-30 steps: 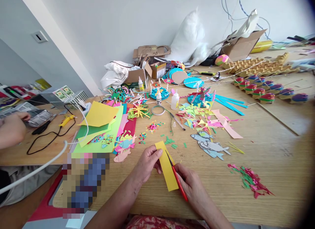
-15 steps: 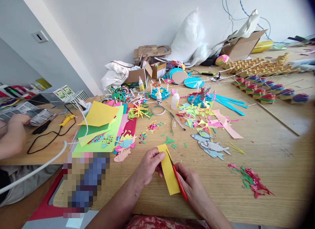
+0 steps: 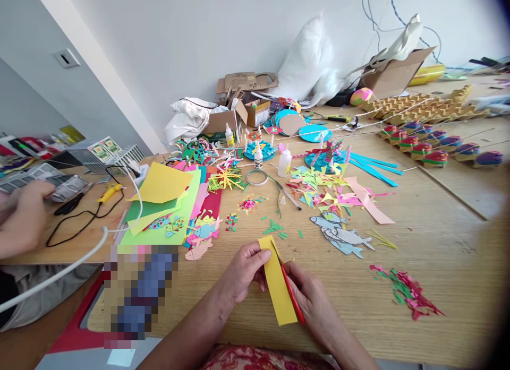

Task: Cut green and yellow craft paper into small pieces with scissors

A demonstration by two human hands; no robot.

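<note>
My left hand (image 3: 247, 269) pinches the upper left edge of a yellow paper strip (image 3: 279, 290), thumb on top. Red-handled scissors (image 3: 292, 293) are in my right hand (image 3: 308, 298), their dark blades lying along the strip's right side and pointing at its top end. Part of the right fingers is hidden behind the scissors and strip. Just beyond my hands lie small green paper snippets (image 3: 273, 226). Several paper fish (image 3: 342, 234) are to the right of the strip, beside thin yellow strips (image 3: 384, 239).
Coloured paper sheets (image 3: 159, 184) and more fish cutouts lie at left. Glue bottles (image 3: 284, 163) and blue decorated discs stand mid-table. Red and green scraps (image 3: 410, 293) lie at right, egg trays (image 3: 422, 107) behind. Another person's hand (image 3: 35, 192) works at far left.
My hands have shifted slightly to the right and nearer to me with the strip and scissors. The other person's hand has moved a little.
</note>
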